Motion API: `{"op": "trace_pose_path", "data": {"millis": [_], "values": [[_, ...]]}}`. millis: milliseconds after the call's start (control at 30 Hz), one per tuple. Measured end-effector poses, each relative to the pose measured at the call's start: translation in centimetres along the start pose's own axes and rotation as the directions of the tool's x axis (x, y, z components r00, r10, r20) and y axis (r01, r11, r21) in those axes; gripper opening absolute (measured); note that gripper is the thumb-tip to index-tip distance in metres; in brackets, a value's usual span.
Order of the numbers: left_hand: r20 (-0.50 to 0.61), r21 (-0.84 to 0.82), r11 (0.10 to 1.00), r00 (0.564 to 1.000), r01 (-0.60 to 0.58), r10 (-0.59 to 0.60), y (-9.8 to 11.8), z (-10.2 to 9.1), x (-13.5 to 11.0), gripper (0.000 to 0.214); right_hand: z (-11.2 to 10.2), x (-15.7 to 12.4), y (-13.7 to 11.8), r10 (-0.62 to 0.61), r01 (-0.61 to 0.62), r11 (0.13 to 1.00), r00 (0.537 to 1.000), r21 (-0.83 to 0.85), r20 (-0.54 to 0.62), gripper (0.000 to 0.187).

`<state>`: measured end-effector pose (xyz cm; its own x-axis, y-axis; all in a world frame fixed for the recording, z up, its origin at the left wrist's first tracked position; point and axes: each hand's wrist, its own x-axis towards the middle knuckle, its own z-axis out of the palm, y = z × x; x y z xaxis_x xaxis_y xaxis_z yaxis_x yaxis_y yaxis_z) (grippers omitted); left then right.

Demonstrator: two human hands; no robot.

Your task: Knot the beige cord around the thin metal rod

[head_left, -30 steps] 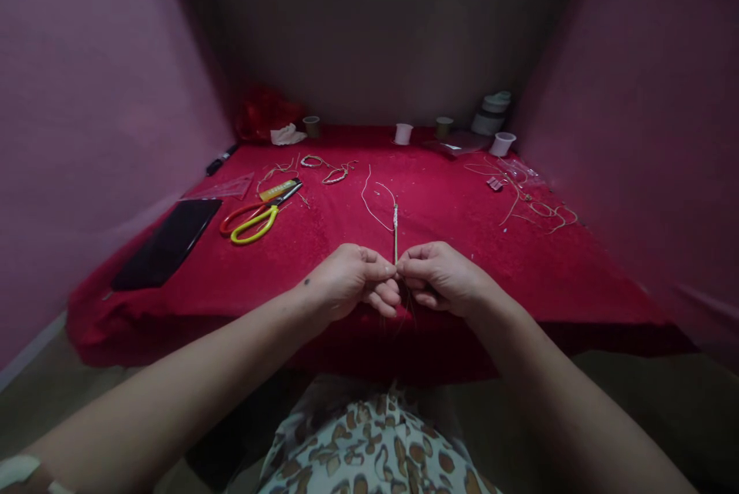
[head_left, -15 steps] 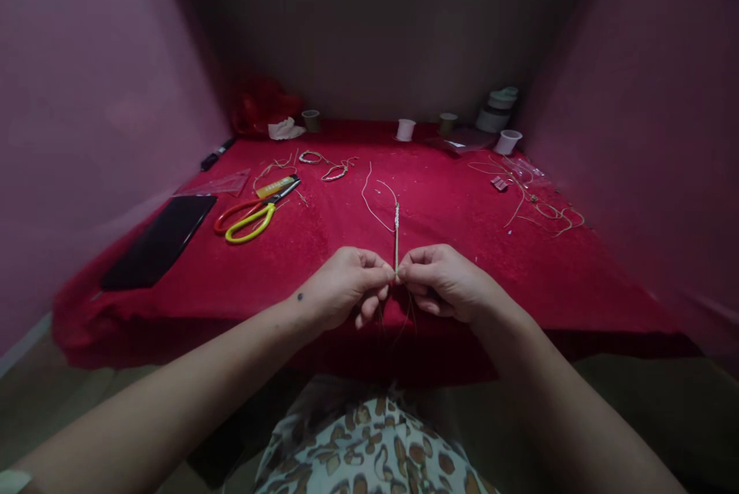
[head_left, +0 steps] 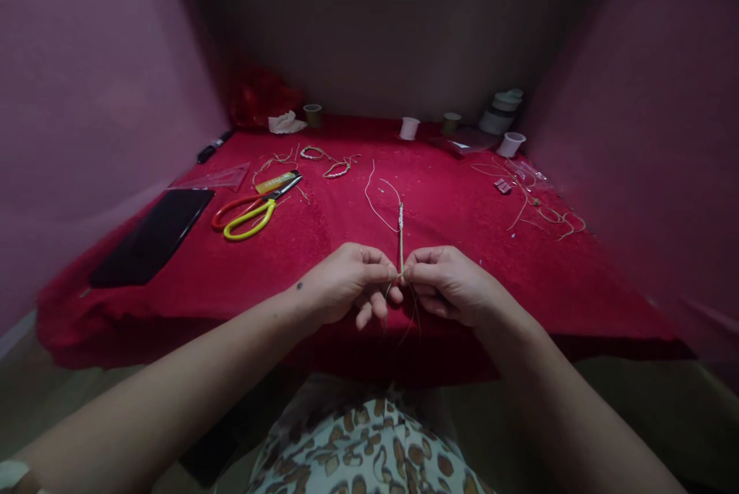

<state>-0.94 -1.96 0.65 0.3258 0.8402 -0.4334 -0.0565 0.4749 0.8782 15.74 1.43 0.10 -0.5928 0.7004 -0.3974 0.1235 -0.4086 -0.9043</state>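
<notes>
A thin braided cord bracelet (head_left: pixel 400 244) stretches away from me over the red cloth, its far part wound in white thread. Two loose thread ends (head_left: pixel 369 194) curve out at its far end. My left hand (head_left: pixel 361 282) pinches the near end of the cord between thumb and forefinger, its other fingers loosely bent. Right beside it, my right hand (head_left: pixel 447 282) pinches the same end from the other side, fingers curled. Fine loose strands (head_left: pixel 416 313) hang down below the fingertips. The exact crossing of the strands is hidden by the fingertips.
Scissors (head_left: pixel 249 218) with red and yellow handles lie left, near a black phone-like slab (head_left: pixel 153 238). Two small bracelets (head_left: pixel 336 169) rest behind. Tangled cords (head_left: pixel 548 209) and a small clip (head_left: pixel 502 186) lie right. Spools (head_left: pixel 409 128) stand along the back.
Both hands stay pinched at the cord's near end, with slightly shifted fingers; the left hand's lower fingers have spread a little. The whole view has shifted slightly.
</notes>
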Motion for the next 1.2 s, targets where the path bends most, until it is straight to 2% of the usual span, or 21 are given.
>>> {"op": "trace_pose_path", "data": {"millis": [233, 500, 767, 1033, 1200], "values": [[0.011, 0.079, 0.997, 1.0, 0.005, -0.006, 0.29, -0.23, 0.47, 0.017, -0.17, 0.2, -0.14, 0.006, -0.006, 1.0, 1.0, 0.02, 0.028, 0.012], [0.07, -0.072, 0.996, 0.996, 0.055, -0.05, 0.48, 0.16, 0.63, 0.016, -0.25, 0.25, 0.15, 0.001, -0.001, 1.0, 1.0, 0.029, 0.019, 0.018], [0.012, -0.162, 0.984, 0.997, 0.075, -0.075, 0.11, 0.14, 0.81, 0.011, -0.42, 0.23, 0.25, 0.01, -0.01, 0.999, 1.0, 0.034, 0.02, 0.015], [0.025, -0.138, 0.986, 0.996, 0.089, -0.086, 0.31, 0.53, 0.74, 0.017, -0.18, 0.12, 0.04, 0.014, -0.014, 0.999, 1.0, 0.036, 0.004, 0.014], [0.004, -0.105, 0.994, 1.0, -0.011, 0.011, -0.31, 0.65, 0.85, 0.014, -0.26, 0.13, 0.2, -0.011, 0.009, 0.998, 1.0, 0.067, 0.026, 0.018]]}}
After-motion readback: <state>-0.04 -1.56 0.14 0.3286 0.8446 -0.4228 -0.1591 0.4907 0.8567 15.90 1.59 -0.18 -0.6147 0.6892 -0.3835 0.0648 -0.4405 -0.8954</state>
